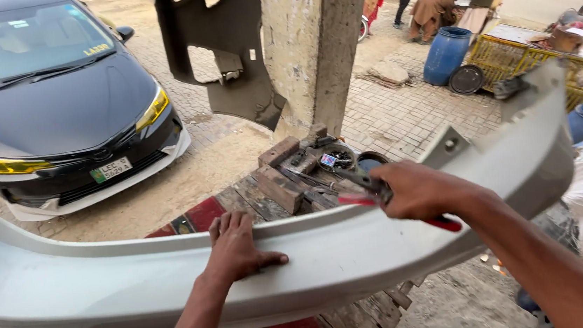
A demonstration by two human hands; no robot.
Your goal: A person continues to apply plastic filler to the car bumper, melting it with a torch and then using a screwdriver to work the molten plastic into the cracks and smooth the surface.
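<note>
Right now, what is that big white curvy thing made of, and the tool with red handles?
The bumper looks like painted plastic: smooth, glossy, thin-edged, probably. The pliers in the right hand seem dark metal with red coated grips. The left hand rests flat on the bumper.

Left hand [234,250] lies flat, palm down, fingers spread forward. Right hand [417,189] is closed in a fist, apparently gripping; forearm extended from lower right.
</note>
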